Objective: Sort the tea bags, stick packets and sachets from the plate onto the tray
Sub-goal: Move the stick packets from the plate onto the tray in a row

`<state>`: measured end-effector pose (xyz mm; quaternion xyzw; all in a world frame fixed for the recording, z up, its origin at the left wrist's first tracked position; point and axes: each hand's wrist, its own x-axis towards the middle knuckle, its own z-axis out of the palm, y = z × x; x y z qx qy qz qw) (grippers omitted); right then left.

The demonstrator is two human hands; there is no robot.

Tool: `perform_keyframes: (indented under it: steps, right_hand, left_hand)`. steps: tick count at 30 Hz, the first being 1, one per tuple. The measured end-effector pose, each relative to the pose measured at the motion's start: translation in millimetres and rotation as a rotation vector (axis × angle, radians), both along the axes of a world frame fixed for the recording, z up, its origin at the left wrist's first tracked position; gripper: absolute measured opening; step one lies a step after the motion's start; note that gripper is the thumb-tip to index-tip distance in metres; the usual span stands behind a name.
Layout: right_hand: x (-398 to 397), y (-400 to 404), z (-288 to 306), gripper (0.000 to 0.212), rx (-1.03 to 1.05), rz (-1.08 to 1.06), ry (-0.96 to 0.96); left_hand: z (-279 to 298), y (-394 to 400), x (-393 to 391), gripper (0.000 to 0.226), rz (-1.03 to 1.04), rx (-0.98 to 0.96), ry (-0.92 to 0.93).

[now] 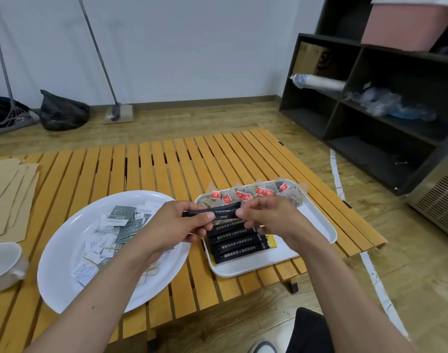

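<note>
Stick packet (pixel 224 210), black, held by both hands above the tray (pixel 317 225).
Left hand (pixel 178 224) and right hand (pixel 270 219) each pinch one end with closed fingers; other black packets (pixel 236 244) and tea bags (pixel 253 193) lie on the tray, sachets (pixel 115 233) on the plate (pixel 62 253).

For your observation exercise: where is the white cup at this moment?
In the head view, the white cup sits at the far left edge on the slatted wooden table, just left of the white plate and below the brown paper sheets.

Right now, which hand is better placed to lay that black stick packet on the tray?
Right hand: it hangs over the tray beside the black sticks, gripping the stick packet. Left hand is nearer the plate.
</note>
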<state>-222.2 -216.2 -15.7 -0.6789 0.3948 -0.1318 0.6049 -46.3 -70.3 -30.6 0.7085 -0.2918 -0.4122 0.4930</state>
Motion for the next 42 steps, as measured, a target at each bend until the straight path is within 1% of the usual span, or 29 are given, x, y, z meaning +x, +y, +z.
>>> perform_keyframes:
  steps: [3, 6, 10, 15, 19, 25, 27, 33, 36, 39, 42]
  right_hand:
    - [-0.6, 0.1, 0.4, 0.035, 0.125, -0.016, 0.032]
    - [-2.0, -1.5, 0.5, 0.022, 0.192, 0.008, -0.003]
    - [-6.6, -8.2, 1.2, 0.016, 0.238, -0.039, -0.042]
    - [-13.5, -18.6, -3.0, 0.018, 0.155, -0.077, 0.016]
    - [-16.2, -22.4, -4.7, 0.027, 0.126, -0.043, 0.079]
    - [-21.2, -30.9, -7.6, 0.013, 0.135, -0.071, 0.116]
    - [-22.3, -32.3, -9.0, 0.012, 0.135, -0.062, 0.137]
    - [-24.1, -35.7, -10.7, 0.009, 0.173, -0.032, 0.168]
    - [-24.0, -34.4, -11.5, 0.01, 0.132, -0.019, 0.181]
    - [-26.8, -32.5, -6.6, 0.009, 0.055, 0.062, 0.15]
    - [-23.1, -23.9, 1.6, 0.013, -0.008, 0.188, 0.099]
  left_hand:
    - [-1.2, -0.1, 0.4, 0.026, 0.005, 0.001, 0.002]
    - [-0.1, -1.3, -3.3, 0.03, -0.004, -0.005, 0.003]
    - [2.6, -3.0, -8.1, 0.029, -0.005, -0.02, 0.047]
    - [-0.8, -3.1, -2.9, 0.021, 0.051, -0.022, 0.045]
    - [-1.7, -3.4, -1.5, 0.024, 0.075, -0.021, 0.035]
    - [-6.4, -3.2, -1.9, 0.023, 0.075, 0.003, -0.046]
    - [-7.3, -3.1, -3.3, 0.023, 0.059, 0.026, -0.08]
    - [-7.6, -5.2, -4.5, 0.022, 0.045, 0.013, -0.092]
    - [-7.3, -5.6, -4.2, 0.021, 0.07, 0.002, -0.095]
    - [-4.6, -4.8, -2.3, 0.021, 0.101, -0.051, -0.062]
    - [1.6, -6.5, -3.5, 0.019, 0.127, -0.152, -0.029]
